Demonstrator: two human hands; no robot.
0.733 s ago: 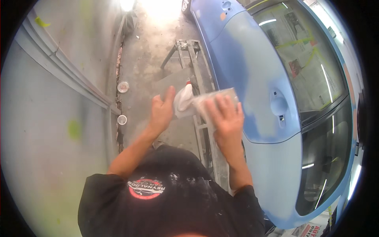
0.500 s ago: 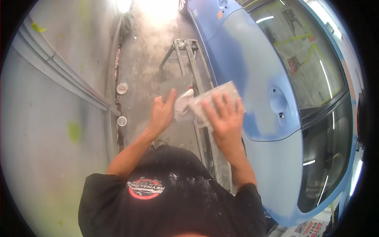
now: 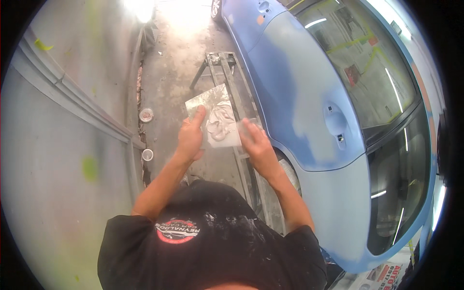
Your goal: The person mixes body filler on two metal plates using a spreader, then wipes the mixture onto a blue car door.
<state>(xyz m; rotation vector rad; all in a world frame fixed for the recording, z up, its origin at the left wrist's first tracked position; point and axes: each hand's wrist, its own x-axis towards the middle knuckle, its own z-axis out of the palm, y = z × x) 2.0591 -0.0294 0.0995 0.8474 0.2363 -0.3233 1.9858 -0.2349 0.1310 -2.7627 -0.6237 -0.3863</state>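
My left hand (image 3: 192, 133) grips a flat rectangular mixing board (image 3: 205, 97) by its left edge, thumb on top. Pale, creamy body filler (image 3: 221, 118) lies in swirled folds over the middle and right of the board. At the board's right edge is my right hand (image 3: 257, 145), fingers together around a thin spreader (image 3: 247, 123). That spreader is seen nearly edge-on and partly blurred, so its outline is hard to make out. Both hands are held in front of my body, above a narrow metal stand.
A blue car (image 3: 309, 96) with paler sanded patches runs along the right, its windows partly papered and taped. The metal stand (image 3: 222, 60) is between me and the car. A pale wall (image 3: 72, 145) rises on the left, with a round lid (image 3: 146, 114) and a small tub (image 3: 148, 154) at its foot.
The board has turned face-up, bringing the filler into full view. My right hand has moved left and down, and its spreader has turned from broad side to nearly edge-on.
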